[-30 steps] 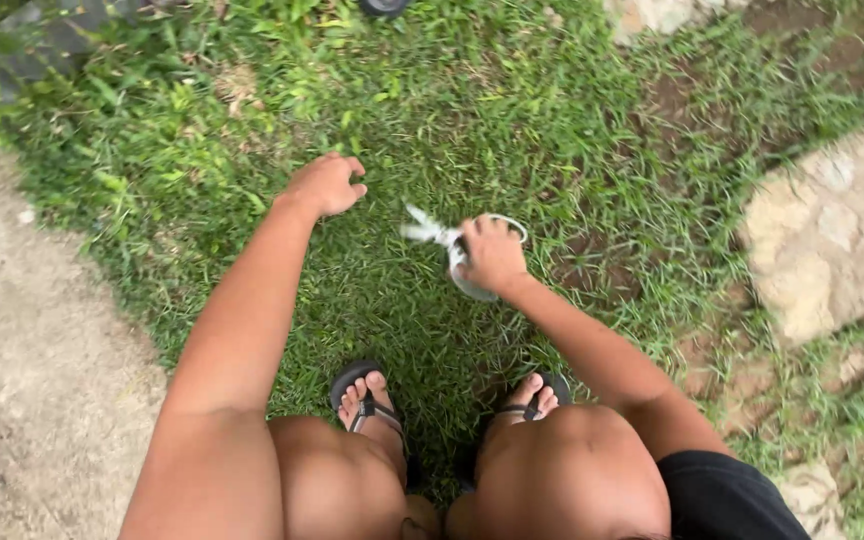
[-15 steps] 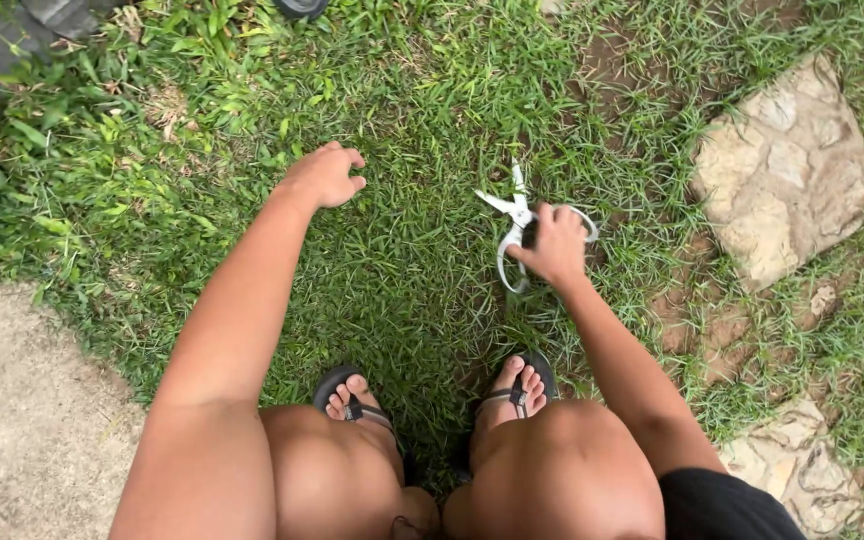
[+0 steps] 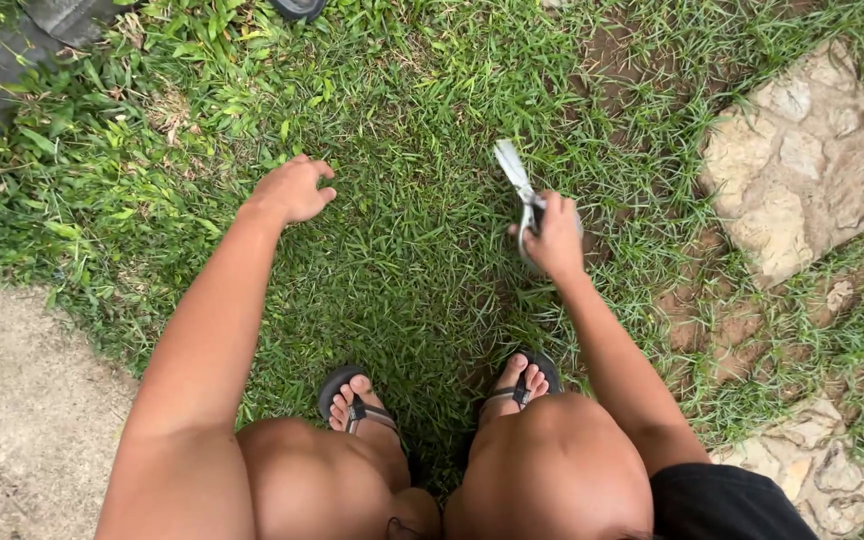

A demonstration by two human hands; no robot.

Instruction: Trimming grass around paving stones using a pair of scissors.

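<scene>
One pair of metal scissors (image 3: 518, 183) shows, at one o'clock. Two bare hands show: the left hand (image 3: 292, 189) at eleven o'clock and the right hand (image 3: 554, 236) at two. Two dark flip-flops (image 3: 350, 392) sit at six. Two pale flat stones (image 3: 800, 160) lie rightward, at two and four.

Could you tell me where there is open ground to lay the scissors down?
Free grass lies between the left hand and the right hand holding the scissors, ahead of the sandals. The flat stone at right is bare too. Near the feet it is crowded.
</scene>
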